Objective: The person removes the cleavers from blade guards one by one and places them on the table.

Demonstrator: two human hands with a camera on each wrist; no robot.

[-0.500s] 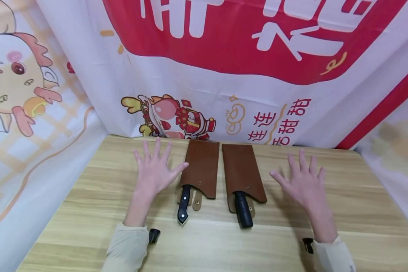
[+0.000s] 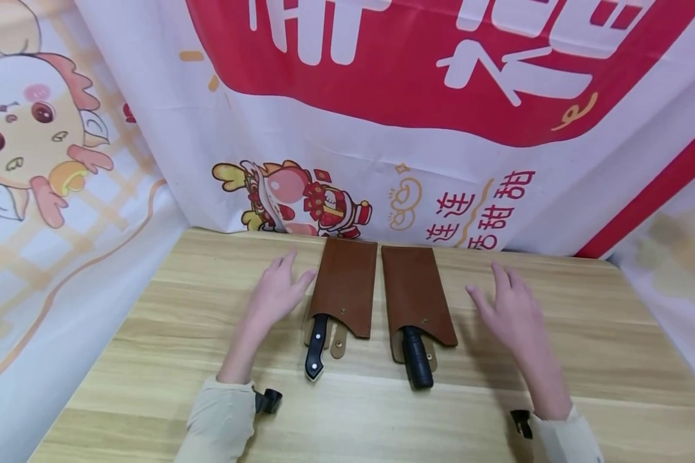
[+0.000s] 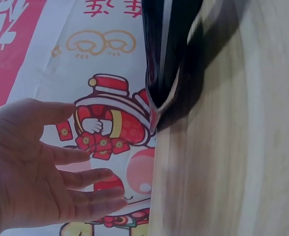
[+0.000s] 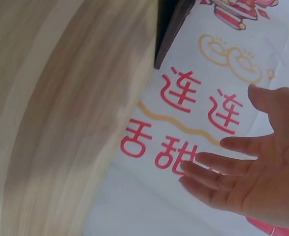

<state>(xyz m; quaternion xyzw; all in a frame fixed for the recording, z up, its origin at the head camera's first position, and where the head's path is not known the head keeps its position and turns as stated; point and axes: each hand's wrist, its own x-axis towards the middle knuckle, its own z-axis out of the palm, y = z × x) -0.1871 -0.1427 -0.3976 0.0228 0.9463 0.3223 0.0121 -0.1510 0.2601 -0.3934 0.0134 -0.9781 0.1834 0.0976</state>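
Two brown leather sheaths lie side by side on the table. From the left sheath sticks a knife with a black riveted handle. In the right sheath sits a knife with a ribbed black handle. Both blades are hidden. My left hand hovers just left of the left sheath, fingers extended and holding nothing. To the right of the right sheath, my right hand is held above the table, its fingers loosely extended and grasping nothing. Each wrist view shows its palm and spread fingers with no object in them.
The wooden table ends at a printed cloth hung behind it, with more cloth at both sides. Each sheath has a small snap strap, such as the left strap, near the knife handle.
Both hands have turned from spread, palms down, to a more sideways pose with fingers closer together. The left hand has shifted slightly right. The sheaths rest as before.
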